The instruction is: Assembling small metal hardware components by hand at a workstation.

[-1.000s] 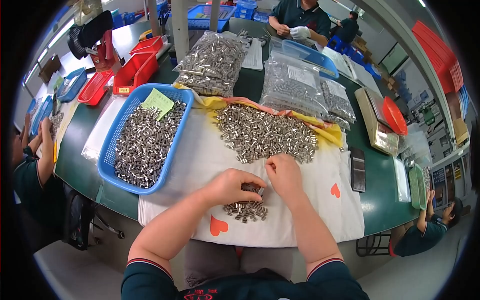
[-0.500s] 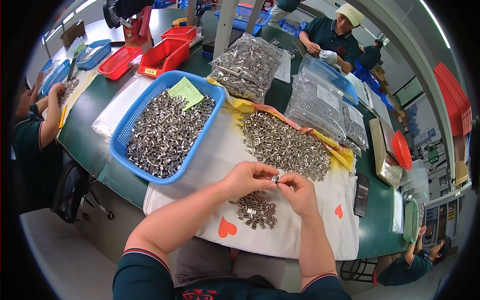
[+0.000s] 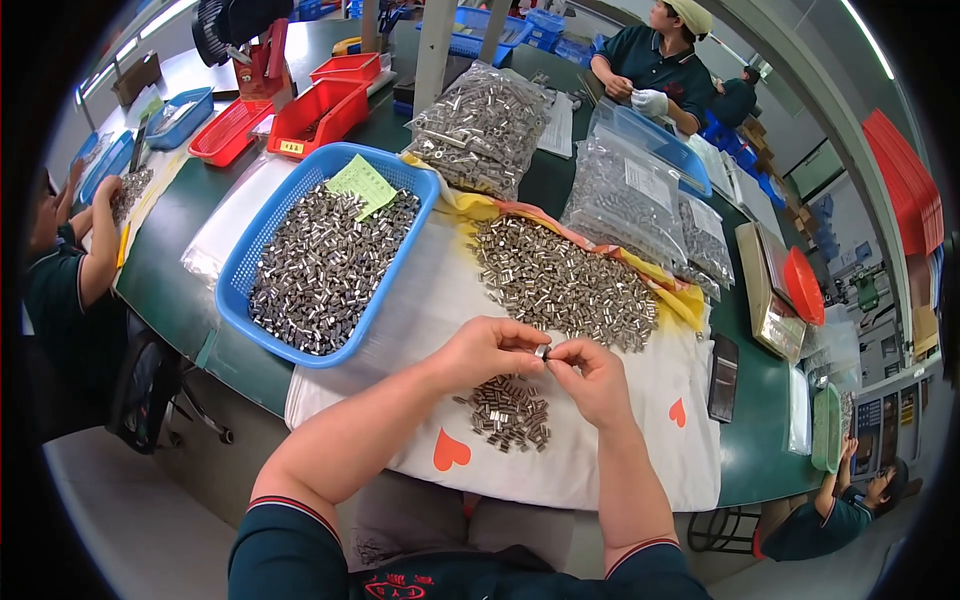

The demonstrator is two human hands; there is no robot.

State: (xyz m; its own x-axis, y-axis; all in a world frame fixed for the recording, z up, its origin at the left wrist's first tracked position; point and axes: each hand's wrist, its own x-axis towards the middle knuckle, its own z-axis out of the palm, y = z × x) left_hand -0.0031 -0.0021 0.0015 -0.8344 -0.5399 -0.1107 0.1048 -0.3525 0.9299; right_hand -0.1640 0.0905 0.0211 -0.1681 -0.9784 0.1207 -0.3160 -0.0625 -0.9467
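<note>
Table [image 3: 765, 462], green and curved, carries the whole work station. White cloth [image 3: 345, 405], printed with red hearts, covers the part nearest the seated person. Blue basket [image 3: 228, 285] stands at the person's left, filled well up with short metal pieces. Clear bag [image 3: 480, 130] of metal parts stands upright beyond the basket's right corner; a second bag [image 3: 622, 195] lies farther right. Large heap [image 3: 565, 280] of loose metal pieces sits on the cloth, against its yellow-edged fold. Left hand [image 3: 488, 352] and right hand [image 3: 597, 380] meet just short of this heap, fingertips close together. Small pile [image 3: 510, 415] of similar pieces lies below them, nearer the person. Green note [image 3: 362, 185] rests on the basket's contents. Metal piece [image 3: 543, 352] is pinched between thumbs and fingers of both hands, above the cloth; whether more than one is held, I cannot tell.
</note>
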